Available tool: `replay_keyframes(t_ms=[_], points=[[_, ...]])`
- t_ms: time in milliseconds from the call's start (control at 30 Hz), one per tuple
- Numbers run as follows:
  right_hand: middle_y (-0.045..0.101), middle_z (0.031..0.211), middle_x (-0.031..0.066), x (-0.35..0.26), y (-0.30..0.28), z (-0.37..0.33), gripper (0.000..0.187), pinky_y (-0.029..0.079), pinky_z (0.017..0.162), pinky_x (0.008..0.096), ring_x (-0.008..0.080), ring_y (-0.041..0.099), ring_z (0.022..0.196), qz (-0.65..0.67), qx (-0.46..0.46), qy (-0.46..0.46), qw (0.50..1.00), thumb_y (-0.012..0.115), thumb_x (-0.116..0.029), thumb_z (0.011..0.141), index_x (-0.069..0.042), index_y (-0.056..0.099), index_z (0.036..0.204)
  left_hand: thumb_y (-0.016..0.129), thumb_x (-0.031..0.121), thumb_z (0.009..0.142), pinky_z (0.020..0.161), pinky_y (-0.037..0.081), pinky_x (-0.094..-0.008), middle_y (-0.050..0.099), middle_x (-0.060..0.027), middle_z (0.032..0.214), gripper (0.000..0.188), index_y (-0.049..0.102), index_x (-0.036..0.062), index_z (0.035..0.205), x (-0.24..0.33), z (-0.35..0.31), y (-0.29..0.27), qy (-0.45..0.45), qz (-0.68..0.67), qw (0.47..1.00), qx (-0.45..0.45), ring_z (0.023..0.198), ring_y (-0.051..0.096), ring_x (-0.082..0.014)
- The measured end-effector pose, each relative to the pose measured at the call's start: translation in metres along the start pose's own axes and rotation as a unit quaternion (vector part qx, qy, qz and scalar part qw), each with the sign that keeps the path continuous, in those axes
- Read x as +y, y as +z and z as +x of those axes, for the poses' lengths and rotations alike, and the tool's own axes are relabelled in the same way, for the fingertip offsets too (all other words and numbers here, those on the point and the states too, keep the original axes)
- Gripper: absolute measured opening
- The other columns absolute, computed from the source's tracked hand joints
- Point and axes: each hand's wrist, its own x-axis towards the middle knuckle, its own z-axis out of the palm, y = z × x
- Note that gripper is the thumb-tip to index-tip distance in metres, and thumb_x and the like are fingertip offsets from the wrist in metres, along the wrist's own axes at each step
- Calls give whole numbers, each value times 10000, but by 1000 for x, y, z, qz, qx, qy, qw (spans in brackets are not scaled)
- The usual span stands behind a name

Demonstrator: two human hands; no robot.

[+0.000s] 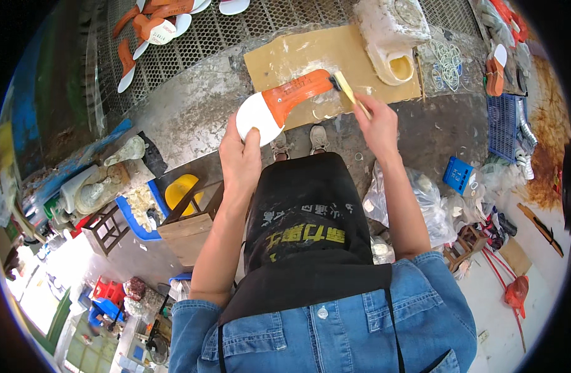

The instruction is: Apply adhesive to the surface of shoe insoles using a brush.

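Observation:
My left hand (240, 152) grips an insole (301, 90) by its rounded white front part, thumb on top and fingers beneath. The narrower orange rear part points up and to the right, with a small dot near where the colours meet. In my right hand (380, 124) is a brush (345, 92) with a pale handle, pinched between thumb and fingers. Its dark bristles are at the orange end of the insole, seemingly touching it. Beneath both lies a sheet of brown cardboard (279, 62) with whitish smears.
A crusted, pale glue container (394, 40) with a yellowish opening stands on the cardboard. More orange-and-white insoles (128, 65) lie on a metal mesh at the upper left; others (497, 71) are stacked right. Tangled string (446, 65) lies beside the container. A blue basket (503, 127) is farther right.

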Motion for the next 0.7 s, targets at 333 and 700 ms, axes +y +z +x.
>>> replay_keyframes(t_ms=[333,700], points=[[659,946,166,-43,10,32,270,526,768,482,385,649,870,-18,-46,-49,998,695,-154,870,-107,694,1136,519,87,925,961,486,-362,686,-157,1146,441,538,-13,1354,2,-4,4,35,-1,999,5,1080,644,-219],[657,911,153,-48,3,-35,283,522,758,400,342,663,835,115,-49,18,992,724,-90,853,-89,710,1135,518,93,918,890,523,-354,680,-153,1152,461,522,-9,1368,17,1,7,-10,-11,1000,4,1038,655,-217]])
